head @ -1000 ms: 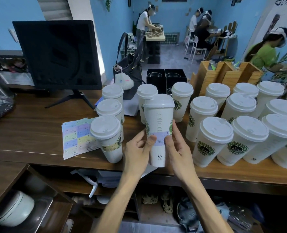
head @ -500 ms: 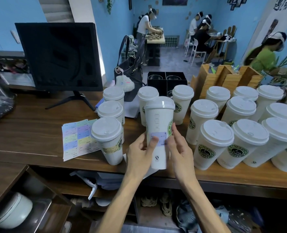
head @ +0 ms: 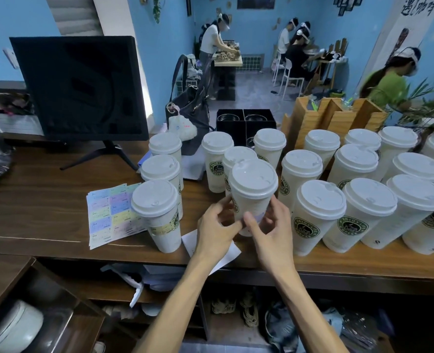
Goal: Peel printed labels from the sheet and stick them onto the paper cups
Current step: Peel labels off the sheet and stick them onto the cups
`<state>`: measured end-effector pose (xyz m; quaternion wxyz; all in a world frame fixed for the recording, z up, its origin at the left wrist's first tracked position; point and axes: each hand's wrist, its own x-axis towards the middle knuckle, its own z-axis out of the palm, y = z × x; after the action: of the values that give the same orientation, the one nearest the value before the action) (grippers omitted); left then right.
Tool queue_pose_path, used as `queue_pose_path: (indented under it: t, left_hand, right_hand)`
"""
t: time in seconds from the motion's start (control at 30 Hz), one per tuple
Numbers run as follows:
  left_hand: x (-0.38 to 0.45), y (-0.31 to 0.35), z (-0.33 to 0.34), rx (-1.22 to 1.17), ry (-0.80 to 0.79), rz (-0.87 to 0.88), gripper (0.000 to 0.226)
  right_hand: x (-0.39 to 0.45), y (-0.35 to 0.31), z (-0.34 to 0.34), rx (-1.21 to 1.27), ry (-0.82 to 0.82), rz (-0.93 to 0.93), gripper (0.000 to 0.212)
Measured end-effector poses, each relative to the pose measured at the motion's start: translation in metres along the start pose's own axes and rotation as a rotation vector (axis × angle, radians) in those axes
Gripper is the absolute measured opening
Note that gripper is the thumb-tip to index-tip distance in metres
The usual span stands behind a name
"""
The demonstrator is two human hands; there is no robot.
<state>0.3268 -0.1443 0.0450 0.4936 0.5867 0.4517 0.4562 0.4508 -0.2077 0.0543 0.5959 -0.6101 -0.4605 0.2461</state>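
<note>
Hands, left (head: 214, 231) & right (head: 272, 234), round 1 lidded cup (head: 252, 193); 1 label sheet (head: 111, 215).

a coffee shop, seen from behind its wooden counter (head: 45, 200) — rows of lidded paper cups (head: 317, 215) with coffee logos, a till screen (head: 78, 87) at far left, wooden holders (head: 333, 118) at far right, and small tables with chairs (head: 291, 77) against blue walls beyond.

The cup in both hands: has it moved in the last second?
Yes. The held cup has dropped lower and tipped toward the camera; against the label sheet, its lid now faces the camera more.
</note>
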Motion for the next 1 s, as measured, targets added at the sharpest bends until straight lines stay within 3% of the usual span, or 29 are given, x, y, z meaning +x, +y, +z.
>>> queue_pose_path:
  t: [0.2, 0.5, 0.63, 0.8, 0.87, 1.0]
  left_hand:
    - [0.009, -0.009, 0.021, -0.016, -0.015, -0.058, 0.051]
    - [0.007, -0.019, 0.027, -0.05, -0.017, -0.078, 0.05]
    - [0.005, -0.019, 0.026, -0.061, -0.038, -0.102, 0.051]
    - [0.0, -0.02, 0.022, 0.031, -0.083, -0.107, 0.059]
    - [-0.004, -0.019, 0.016, 0.168, -0.138, -0.092, 0.071]
    - [-0.032, -0.02, -0.007, 0.829, -0.235, 0.012, 0.094]
  right_hand:
    - [-0.003, 0.013, 0.005, -0.023, 0.1, 0.105, 0.09]
    - [-0.004, 0.03, 0.003, -0.022, 0.095, 0.141, 0.082]
    - [-0.005, 0.031, 0.004, 0.009, 0.092, 0.176, 0.089]
    - [0.0, 0.029, 0.004, -0.032, 0.122, 0.197, 0.084]
    - [0.003, 0.03, 0.004, -0.075, 0.128, 0.186, 0.084]
    - [0.005, 0.033, 0.004, -0.099, 0.121, 0.172, 0.085]
